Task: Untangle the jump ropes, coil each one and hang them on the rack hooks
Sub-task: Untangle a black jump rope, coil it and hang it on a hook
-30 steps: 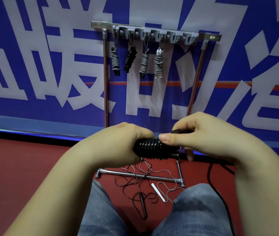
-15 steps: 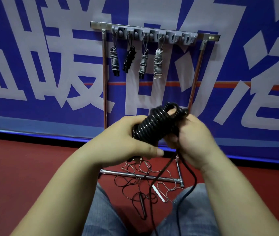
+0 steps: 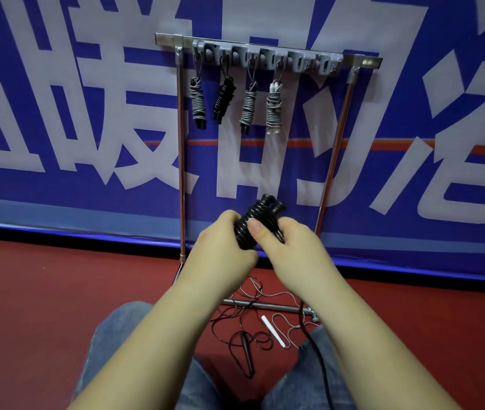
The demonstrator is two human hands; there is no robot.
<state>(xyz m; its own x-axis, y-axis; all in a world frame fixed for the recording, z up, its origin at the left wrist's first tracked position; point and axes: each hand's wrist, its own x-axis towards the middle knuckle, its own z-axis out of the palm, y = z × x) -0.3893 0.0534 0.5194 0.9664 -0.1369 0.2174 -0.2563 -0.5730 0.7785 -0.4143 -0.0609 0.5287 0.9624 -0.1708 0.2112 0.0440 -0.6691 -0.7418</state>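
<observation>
A black jump rope (image 3: 254, 220), wound tightly round its two handles, is held upright in front of me. My left hand (image 3: 225, 247) grips the lower part of the coil. My right hand (image 3: 282, 247) holds its right side, thumb pressed on the windings. A loose black tail (image 3: 315, 344) hangs down past my right knee. On the rack (image 3: 265, 54) several coiled ropes hang from hooks, among them a black one (image 3: 223, 99). Thin tangled ropes (image 3: 253, 318) lie on the floor, with a white handle (image 3: 273, 331) and a black handle (image 3: 247, 353).
The metal rack stands against a blue and white banner, its base bar (image 3: 268, 305) on the red floor. Two hooks at the rack's right end (image 3: 312, 63) carry nothing. My knees in jeans (image 3: 135, 335) frame the tangle on the floor.
The coil turned from lying sideways to standing upright. My right hand came round from the top to the right side, and both hands rose slightly toward the rack.
</observation>
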